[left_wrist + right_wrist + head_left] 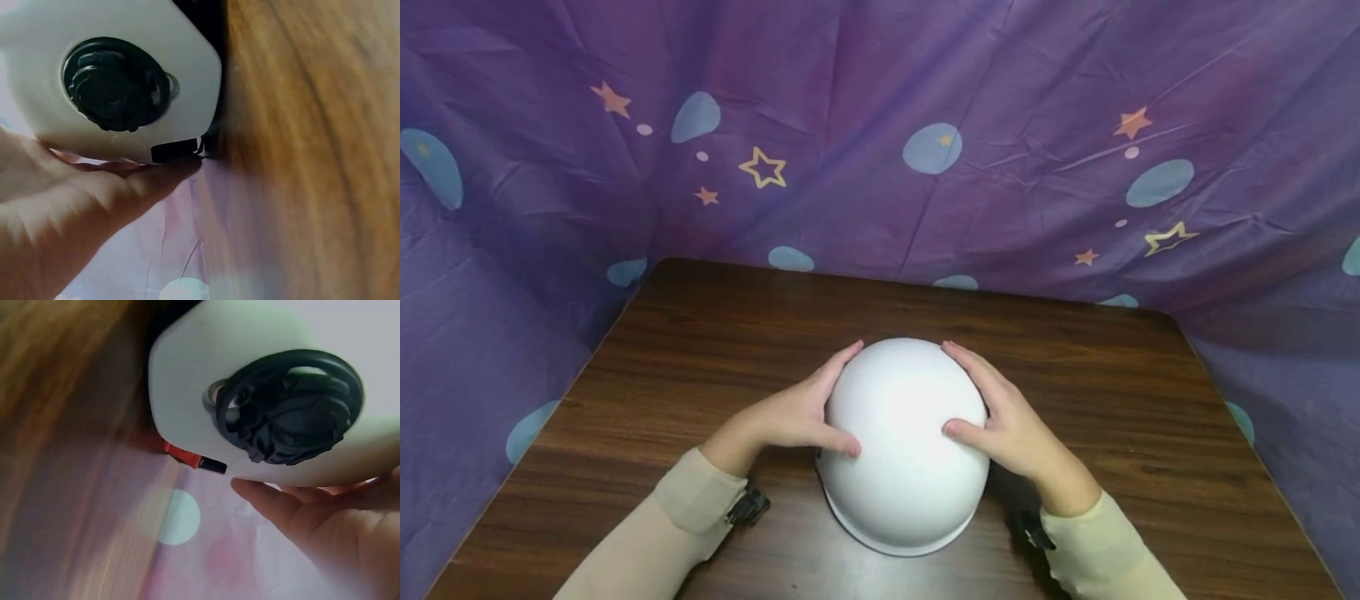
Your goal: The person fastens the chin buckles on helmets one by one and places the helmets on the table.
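Observation:
A smooth white helmet (910,450) sits dome up near the front middle of the table. My left hand (808,412) holds its left side, thumb on the near part of the dome and fingers reaching round the far side. From the right, my right hand (1011,421) grips it in the same way. In the left wrist view a round black fitting (115,84) shows on the shell's side. The right wrist view has a matching black fitting (290,406) and a red strap piece (182,454) with a black end at the rim. The helmet's inside is hidden.
The dark wood-grain table (715,333) extends to both sides and behind the helmet. A purple curtain (850,125) with stars and blue ovals hangs behind the table and along its sides. Black wrist devices (747,506) are strapped at both sleeves.

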`<state>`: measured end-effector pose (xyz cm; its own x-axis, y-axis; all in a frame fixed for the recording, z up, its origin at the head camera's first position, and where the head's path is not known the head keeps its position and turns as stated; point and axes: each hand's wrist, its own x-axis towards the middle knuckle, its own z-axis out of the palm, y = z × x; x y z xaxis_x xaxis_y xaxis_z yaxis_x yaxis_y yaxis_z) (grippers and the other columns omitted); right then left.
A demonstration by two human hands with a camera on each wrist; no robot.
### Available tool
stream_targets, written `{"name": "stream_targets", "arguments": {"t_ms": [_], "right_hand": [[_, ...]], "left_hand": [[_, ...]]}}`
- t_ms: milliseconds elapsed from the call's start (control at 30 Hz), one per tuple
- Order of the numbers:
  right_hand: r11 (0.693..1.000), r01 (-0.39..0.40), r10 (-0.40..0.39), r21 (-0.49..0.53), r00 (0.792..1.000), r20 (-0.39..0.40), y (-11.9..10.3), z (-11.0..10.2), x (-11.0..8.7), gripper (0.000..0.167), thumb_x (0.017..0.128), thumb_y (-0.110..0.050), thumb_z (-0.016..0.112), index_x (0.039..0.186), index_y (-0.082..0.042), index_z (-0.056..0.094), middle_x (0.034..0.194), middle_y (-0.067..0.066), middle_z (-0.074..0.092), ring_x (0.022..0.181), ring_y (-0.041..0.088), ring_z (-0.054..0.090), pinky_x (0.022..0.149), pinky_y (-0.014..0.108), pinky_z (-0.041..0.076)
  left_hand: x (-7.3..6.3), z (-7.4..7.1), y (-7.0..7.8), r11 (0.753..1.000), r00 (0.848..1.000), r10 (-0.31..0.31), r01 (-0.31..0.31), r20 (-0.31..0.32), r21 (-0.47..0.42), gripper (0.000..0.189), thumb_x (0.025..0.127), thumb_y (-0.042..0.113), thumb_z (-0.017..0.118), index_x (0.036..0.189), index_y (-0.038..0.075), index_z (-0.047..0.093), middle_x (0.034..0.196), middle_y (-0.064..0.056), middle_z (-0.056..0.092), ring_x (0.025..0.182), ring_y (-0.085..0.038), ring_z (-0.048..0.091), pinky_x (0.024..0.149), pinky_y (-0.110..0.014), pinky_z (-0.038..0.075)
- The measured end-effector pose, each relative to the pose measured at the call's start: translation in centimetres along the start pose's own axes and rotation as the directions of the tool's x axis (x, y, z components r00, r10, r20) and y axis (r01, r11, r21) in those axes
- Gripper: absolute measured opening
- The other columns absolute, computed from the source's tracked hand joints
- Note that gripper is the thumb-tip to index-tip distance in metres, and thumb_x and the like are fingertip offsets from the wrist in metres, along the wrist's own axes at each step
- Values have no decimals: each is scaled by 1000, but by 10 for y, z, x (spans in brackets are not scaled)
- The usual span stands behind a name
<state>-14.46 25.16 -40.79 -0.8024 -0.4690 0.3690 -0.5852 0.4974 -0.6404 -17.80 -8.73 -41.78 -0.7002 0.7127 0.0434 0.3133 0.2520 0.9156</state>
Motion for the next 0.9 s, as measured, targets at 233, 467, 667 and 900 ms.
{"name": "stream_targets", "arguments": {"t_ms": [233,467,667,900], "right_hand": [[1000,15,-15,-23,1000,-6,-3,1,0,88,89,-24,83,165,-13,41,168,12,40,152,36,39,119,62,34],[1000,14,-14,-22,1000,-21,-7,3,1,83,92,-22,79,165,-14,41,170,13,35,154,39,35,114,73,32],[1000,0,-1,-24,999,-33,-7,4,1,90,88,-28,84,165,-15,41,170,13,35,153,40,35,114,73,33],[1000,-5,4,-23,998,-70,-5,3,1,95,82,-30,88,164,-16,43,169,13,36,153,41,36,113,73,34]], "left_hand": [[-4,0,10,974,973,-228,228,36,5,146,76,61,90,171,12,-9,167,-36,22,150,-46,35,122,-63,28],[-6,-1,17,942,945,-327,326,6,86,139,79,60,85,170,4,-4,165,-36,29,148,-45,39,121,-61,31],[-6,2,18,949,950,-312,312,-14,32,136,79,54,88,171,6,0,168,-33,25,150,-44,36,122,-62,30],[-3,6,18,963,959,-269,269,-85,-18,134,78,49,91,172,12,4,171,-29,21,153,-44,31,123,-62,26]]}}
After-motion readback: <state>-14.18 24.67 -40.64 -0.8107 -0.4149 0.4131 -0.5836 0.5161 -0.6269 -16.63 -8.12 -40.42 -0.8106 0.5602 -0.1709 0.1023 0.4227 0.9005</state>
